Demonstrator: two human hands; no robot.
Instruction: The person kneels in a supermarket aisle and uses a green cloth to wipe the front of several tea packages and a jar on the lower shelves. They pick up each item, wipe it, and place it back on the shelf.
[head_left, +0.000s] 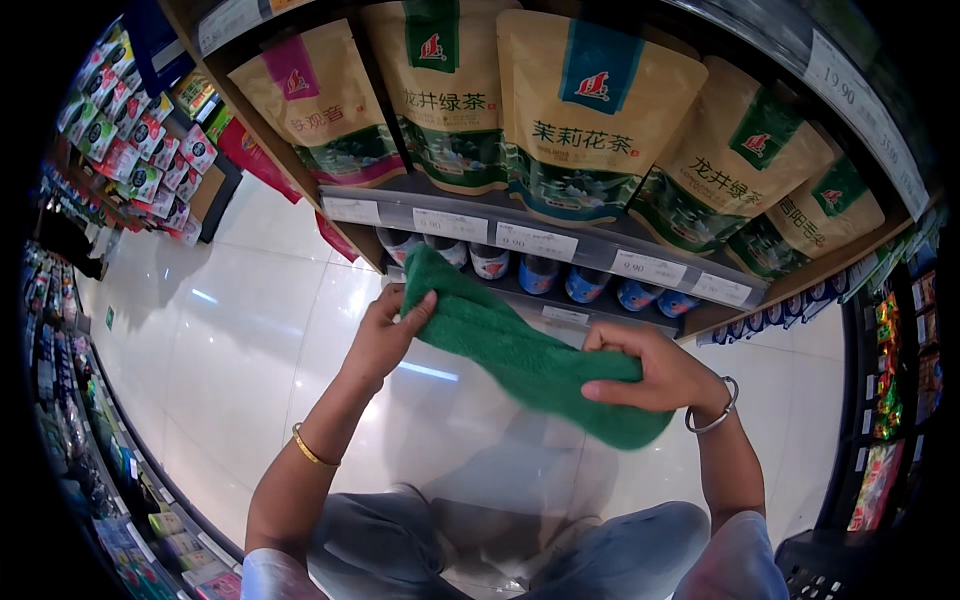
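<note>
Between both hands a green cloth (510, 345) is stretched, sloping down to the right, in front of a shop shelf. My left hand (394, 326) pinches its upper left end between thumb and fingers. Gripped in my right hand (645, 367) is the other end, which hangs in a slightly blurred fold below the fingers. Behind the cloth, a price-tag rail (536, 240) runs along the shelf edge, with paper tea pouches (592, 120) standing above it. Dark-topped jars or bottles with blue labels (540, 274) stand on the lower shelf, some partly hidden by the cloth.
Hanging small packets (142, 135) fill a display at the upper left. Stocked shelves curve along the left (165, 495) and right (862, 405) sides. A dark perforated plastic basket (825, 566) is at the lower right. Glossy floor tiles (225, 337) lie below.
</note>
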